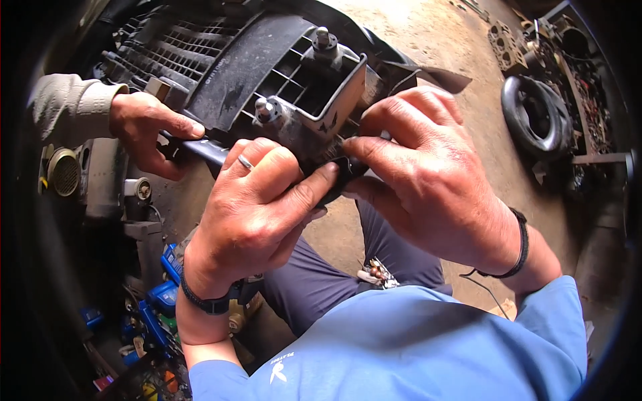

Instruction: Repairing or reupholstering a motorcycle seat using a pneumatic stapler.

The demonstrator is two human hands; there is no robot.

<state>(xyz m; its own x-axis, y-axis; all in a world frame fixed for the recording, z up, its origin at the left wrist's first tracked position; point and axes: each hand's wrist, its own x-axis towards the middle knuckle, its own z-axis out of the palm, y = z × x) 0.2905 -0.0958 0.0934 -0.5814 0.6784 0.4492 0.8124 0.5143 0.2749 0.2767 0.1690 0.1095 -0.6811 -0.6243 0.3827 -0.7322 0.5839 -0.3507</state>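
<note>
A large black plastic vehicle panel with a slatted grille (254, 60) lies in front of me, with a boxy frame and two metal bolt-like studs (267, 110) at its near end. Along its near edge runs a black strip (342, 177), flexible-looking and bent between my hands. My left hand (257, 214), a ring on one finger, is closed on it with the thumb pressed along the top. My right hand (424, 167) pinches the same strip from the other side. The fingertips underneath are hidden. At the left, another person's hand (147, 130) grips the panel's edge.
A black ring-shaped tyre or tube (538, 117) leans by a cluttered metal rack at the right, near a metal engine part (505, 47). At the left are machinery (63, 170) and blue containers (164, 294) among loose clutter. Keys (379, 273) hang at my waist.
</note>
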